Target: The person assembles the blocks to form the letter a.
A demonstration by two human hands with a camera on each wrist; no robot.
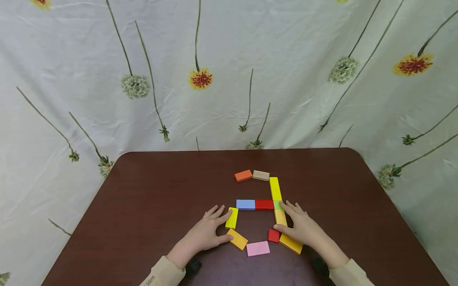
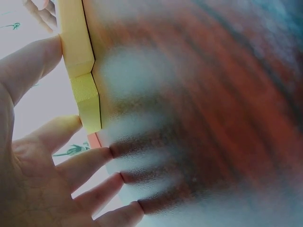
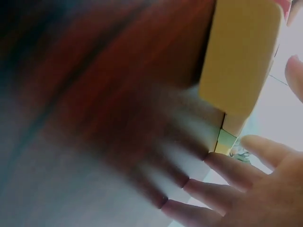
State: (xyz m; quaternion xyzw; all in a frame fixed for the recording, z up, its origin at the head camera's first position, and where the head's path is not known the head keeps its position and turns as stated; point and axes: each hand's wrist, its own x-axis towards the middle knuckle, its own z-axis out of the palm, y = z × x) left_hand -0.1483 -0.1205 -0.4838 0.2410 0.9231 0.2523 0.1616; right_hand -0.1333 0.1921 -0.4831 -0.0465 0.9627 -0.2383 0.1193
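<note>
Several coloured wooden blocks lie on the table in a looped outline with a tall right side. My left hand (image 1: 207,230) is spread at the left of it. Its thumb touches the orange-yellow block (image 1: 238,240) and its index finger touches the bright yellow block (image 1: 232,218). Over on the right, my right hand (image 1: 302,226) rests with extended fingers, the index fingertip at the green block (image 1: 277,205). Its thumb reaches over the light orange block (image 1: 280,217) near the small red block (image 1: 274,235). A yellow-orange block (image 3: 239,56) lies close beneath that hand, partly covered in the head view.
The dark brown table (image 1: 161,190) meets a white flowered cloth (image 1: 229,119) at its far edge. A blue block (image 1: 245,204) and a long red one (image 1: 264,204) form a crossbar. Pink (image 1: 258,249), orange (image 1: 243,175), tan (image 1: 261,175) and long yellow (image 1: 275,188) blocks lie around.
</note>
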